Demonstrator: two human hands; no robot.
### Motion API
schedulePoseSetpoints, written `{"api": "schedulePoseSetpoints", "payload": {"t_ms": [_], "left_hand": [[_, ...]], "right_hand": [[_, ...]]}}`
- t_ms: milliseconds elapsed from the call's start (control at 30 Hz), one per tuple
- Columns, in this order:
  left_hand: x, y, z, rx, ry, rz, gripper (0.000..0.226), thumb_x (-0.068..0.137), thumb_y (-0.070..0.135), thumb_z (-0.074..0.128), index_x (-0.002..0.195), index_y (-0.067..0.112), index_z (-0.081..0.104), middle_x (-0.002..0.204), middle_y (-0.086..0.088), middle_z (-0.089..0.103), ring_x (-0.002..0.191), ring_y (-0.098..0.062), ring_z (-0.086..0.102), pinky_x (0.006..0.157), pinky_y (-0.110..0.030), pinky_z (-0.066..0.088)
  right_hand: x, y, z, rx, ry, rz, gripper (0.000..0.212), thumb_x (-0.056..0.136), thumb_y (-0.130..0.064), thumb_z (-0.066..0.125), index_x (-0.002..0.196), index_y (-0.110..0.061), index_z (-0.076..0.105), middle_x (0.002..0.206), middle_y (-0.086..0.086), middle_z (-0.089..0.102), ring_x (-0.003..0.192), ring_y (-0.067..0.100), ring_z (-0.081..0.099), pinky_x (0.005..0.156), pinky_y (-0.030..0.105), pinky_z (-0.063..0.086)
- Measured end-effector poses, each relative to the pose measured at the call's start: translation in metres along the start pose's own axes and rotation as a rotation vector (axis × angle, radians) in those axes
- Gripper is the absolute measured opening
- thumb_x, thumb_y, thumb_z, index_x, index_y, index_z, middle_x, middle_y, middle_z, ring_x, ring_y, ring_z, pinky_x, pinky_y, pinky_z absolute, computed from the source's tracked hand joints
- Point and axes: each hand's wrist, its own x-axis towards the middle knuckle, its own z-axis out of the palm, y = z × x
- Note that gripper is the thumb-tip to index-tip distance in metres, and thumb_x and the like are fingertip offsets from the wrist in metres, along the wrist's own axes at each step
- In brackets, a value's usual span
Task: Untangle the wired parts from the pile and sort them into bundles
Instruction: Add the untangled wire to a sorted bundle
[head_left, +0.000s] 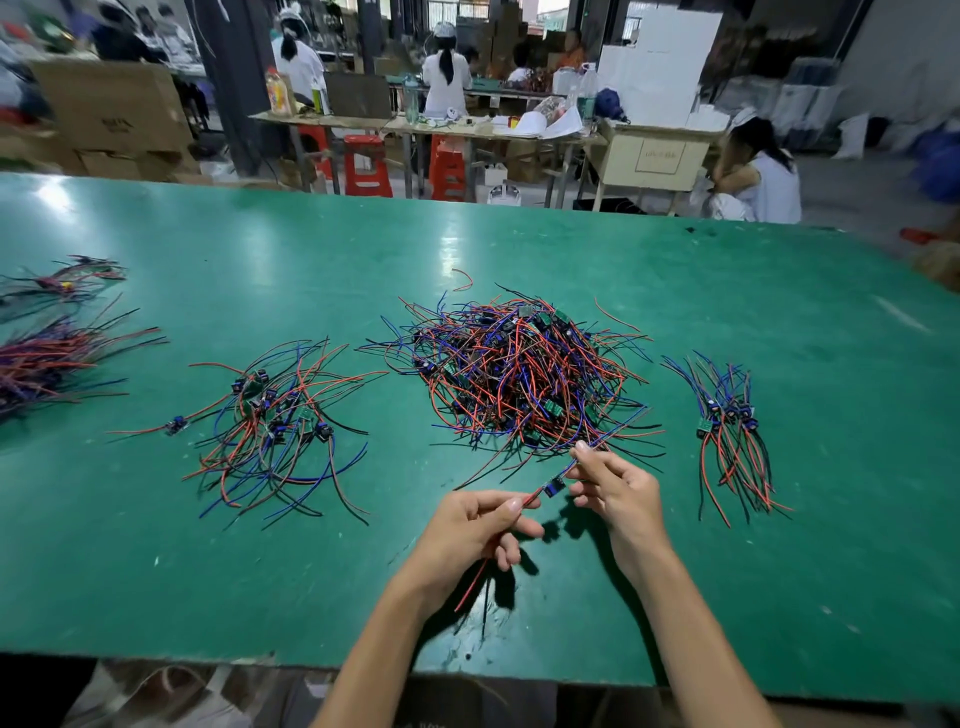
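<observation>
1. One wired part (554, 486), small module with red, black and blue leads, is held taut between both hands, above the tabletop (156, 545), just near side of the pile (519, 374).
2. Left hand (467, 535): fingers curled, pinching the red/black leads. Right hand (618, 486): fingertips pinching the blue leads.
3. Step: freeing a single part; far lead ends look still caught in the pile edge.
4. Next probably: pull clear, lay on the aligned bundle (730, 431) right of the fingers; looser group (275, 421) sits left.

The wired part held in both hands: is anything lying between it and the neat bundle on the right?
Nothing visible. The wired part is pinched between the left hand and right hand, and only bare green table separates it from the right bundle. Its far wires still reach into the central pile.
</observation>
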Motion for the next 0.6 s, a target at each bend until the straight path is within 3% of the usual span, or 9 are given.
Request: {"api": "schedulePoseSetpoints", "payload": {"t_ms": [133,267,333,433,533,600], "left_hand": [[-0.002,-0.002,-0.001,-0.06,0.062,0.05,0.023,0.095,0.015,0.065,0.111,0.001,0.072,0.093,-0.018,0.075,0.049,-0.008,0.049,0.045,-0.015,0.04],[-0.001,-0.001,0.0,-0.083,0.178,0.154,0.022,0.081,0.019,0.077,0.099,0.008,0.08,0.092,-0.017,0.076,0.049,-0.007,0.037,0.045,-0.014,0.029],[-0.003,-0.002,0.002,-0.063,0.23,0.229,0.022,0.075,0.021,0.081,0.095,0.011,0.082,0.089,-0.016,0.077,0.05,-0.005,0.039,0.048,-0.013,0.031],[-0.006,-0.008,0.004,0.194,0.364,0.347,0.013,0.078,0.02,0.085,0.09,0.023,0.083,0.079,-0.002,0.078,0.056,-0.005,0.05,0.055,-0.015,0.041],[-0.007,-0.015,0.007,0.427,0.482,0.472,0.014,0.079,0.018,0.085,0.088,0.03,0.083,0.079,0.015,0.077,0.051,-0.005,0.051,0.053,-0.015,0.039],[-0.006,-0.016,0.008,0.48,0.533,0.506,0.017,0.079,0.017,0.085,0.088,0.031,0.083,0.081,0.021,0.076,0.062,-0.009,0.062,0.058,-0.02,0.045]], "right_hand": [[-0.001,0.003,-0.005,0.061,-0.033,-0.033,0.024,0.081,-0.03,0.079,0.085,-0.007,0.077,0.078,0.009,0.07,0.057,0.01,0.059,0.053,0.017,0.05],[-0.002,0.007,-0.01,0.131,-0.093,-0.051,0.021,0.085,-0.029,0.073,0.094,-0.01,0.079,0.094,0.012,0.075,0.047,0.006,0.043,0.042,0.012,0.035],[-0.004,0.008,-0.012,0.133,-0.115,-0.059,0.02,0.087,-0.029,0.071,0.096,-0.013,0.079,0.103,0.015,0.075,0.045,0.005,0.039,0.041,0.012,0.033],[-0.004,0.01,-0.013,0.148,-0.128,-0.071,0.019,0.088,-0.028,0.07,0.095,-0.013,0.079,0.11,0.017,0.074,0.045,0.005,0.038,0.042,0.012,0.033],[-0.003,0.012,-0.013,0.148,-0.136,-0.089,0.019,0.088,-0.027,0.069,0.097,-0.012,0.078,0.114,0.018,0.073,0.047,0.005,0.039,0.044,0.012,0.034],[-0.004,0.014,-0.013,0.127,-0.142,-0.104,0.021,0.088,-0.027,0.069,0.1,-0.012,0.077,0.113,0.017,0.074,0.048,0.004,0.039,0.045,0.012,0.035]]}}
